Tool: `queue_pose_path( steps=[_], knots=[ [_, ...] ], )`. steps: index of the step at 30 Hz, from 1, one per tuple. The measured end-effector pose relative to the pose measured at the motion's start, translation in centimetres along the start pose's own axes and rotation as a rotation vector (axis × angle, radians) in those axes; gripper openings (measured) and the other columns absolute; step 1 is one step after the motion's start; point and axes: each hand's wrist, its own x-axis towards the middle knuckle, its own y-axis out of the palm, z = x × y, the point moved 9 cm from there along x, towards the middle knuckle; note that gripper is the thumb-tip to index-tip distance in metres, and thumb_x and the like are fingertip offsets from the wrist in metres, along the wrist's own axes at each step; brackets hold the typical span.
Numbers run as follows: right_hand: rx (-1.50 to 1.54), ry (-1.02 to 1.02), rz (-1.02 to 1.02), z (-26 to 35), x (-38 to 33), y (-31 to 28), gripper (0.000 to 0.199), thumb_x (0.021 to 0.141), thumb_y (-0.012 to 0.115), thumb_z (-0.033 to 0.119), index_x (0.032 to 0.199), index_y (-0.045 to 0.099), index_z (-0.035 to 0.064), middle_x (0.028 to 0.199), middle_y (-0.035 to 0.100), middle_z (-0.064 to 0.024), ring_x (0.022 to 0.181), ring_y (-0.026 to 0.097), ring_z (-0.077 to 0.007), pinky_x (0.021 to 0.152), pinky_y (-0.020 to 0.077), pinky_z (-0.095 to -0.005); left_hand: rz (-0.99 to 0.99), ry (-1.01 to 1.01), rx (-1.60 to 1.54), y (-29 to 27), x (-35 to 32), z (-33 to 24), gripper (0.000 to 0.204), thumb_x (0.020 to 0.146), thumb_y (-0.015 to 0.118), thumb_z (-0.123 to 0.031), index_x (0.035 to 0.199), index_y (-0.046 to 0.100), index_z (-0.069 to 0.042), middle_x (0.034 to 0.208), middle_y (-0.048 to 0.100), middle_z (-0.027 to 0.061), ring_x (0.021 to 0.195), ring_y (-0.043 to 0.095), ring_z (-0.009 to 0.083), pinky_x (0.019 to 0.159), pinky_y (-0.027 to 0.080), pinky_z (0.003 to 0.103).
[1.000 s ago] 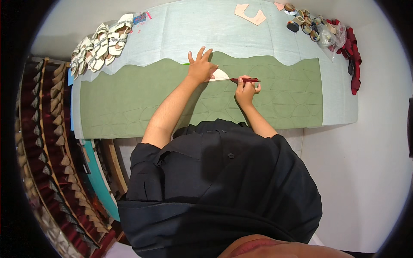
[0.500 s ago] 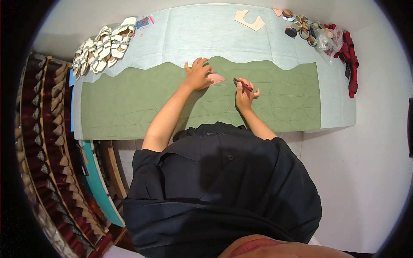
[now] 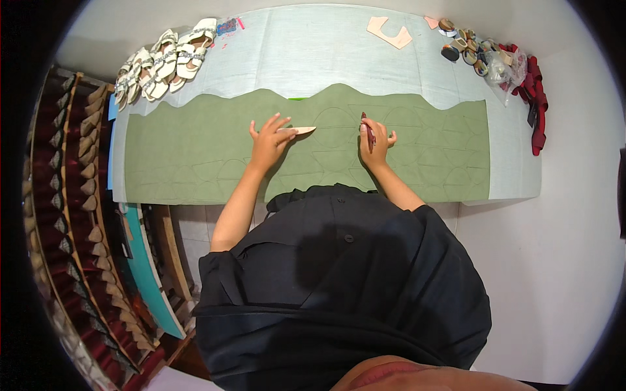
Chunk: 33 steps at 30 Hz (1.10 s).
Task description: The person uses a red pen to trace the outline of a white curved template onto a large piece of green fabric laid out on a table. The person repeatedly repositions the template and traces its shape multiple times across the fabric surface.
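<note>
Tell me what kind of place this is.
Probably a small shoemaking workshop: a green sheet marked with traced outlines, finished sandals on the table, and a pale template under the left hand.

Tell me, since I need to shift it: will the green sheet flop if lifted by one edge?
Probably. The green sheet lies quite flat and thin, with a wavy cut edge, so it likely drapes. It looks light; the left hand pressing the pale template suggests it could slide.
</note>
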Motion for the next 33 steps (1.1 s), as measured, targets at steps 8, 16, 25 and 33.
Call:
queue_pose_path(
  steps=[8, 16, 25, 33],
  knots=[
    [0.099, -0.133, 0.122, 4.8, -0.1, 3.0, 0.019, 0.093, 0.053, 0.02, 0.11, 0.06, 0.015, 0.099, 0.064, -0.0025, 0.104, 0.057, -0.0201, 0.099, 0.0202, -0.0538, -0.036, -0.137, -0.138, 1.0, -3.1, 0.7, 0.025, 0.087, 0.066, -0.028, 0.11, 0.07, -0.02, 0.132, 0.057, 0.0038, 0.133, 0.042, 0.0247, 0.11, 0.018, 0.059],
    [0.019, -0.227, 0.299, 6.7, -0.3, 5.7, 0.022, 0.093, 0.056, 0.019, 0.113, 0.058, 0.0132, 0.103, 0.062, -0.0043, 0.107, 0.056, -0.0221, 0.099, 0.0217, -0.0533, 0.088, -0.015, 0.044, 0.7, -1.7, 0.0, 0.023, 0.089, 0.063, -0.032, 0.105, 0.071, -0.017, 0.131, 0.057, 0.0054, 0.135, 0.039, 0.0279, 0.109, 0.013, 0.064],
    [0.023, -0.219, 0.256, 6.3, -0.3, 5.5, 0.022, 0.092, 0.057, 0.018, 0.113, 0.058, 0.0129, 0.101, 0.063, -0.0041, 0.105, 0.056, -0.0222, 0.098, 0.0227, -0.0527, 0.083, -0.02, -0.089, 1.4, 1.4, 0.7, 0.024, 0.089, 0.061, -0.034, 0.086, 0.067, -0.011, 0.122, 0.057, 0.0073, 0.131, 0.04, 0.0279, 0.104, 0.02, 0.062],
    [0.028, -0.233, 0.252, 6.5, -0.4, 5.2, 0.023, 0.091, 0.058, 0.018, 0.113, 0.058, 0.0127, 0.101, 0.063, -0.0037, 0.104, 0.057, -0.0221, 0.096, 0.0239, -0.0511, 0.07, -0.096, -0.032, 2.2, 0.0, 1.2, 0.048, 0.078, 0.071, -0.045, 0.117, 0.063, -0.017, 0.13, 0.053, 0.0082, 0.131, 0.04, 0.028, 0.106, 0.017, 0.062]
  ],
)
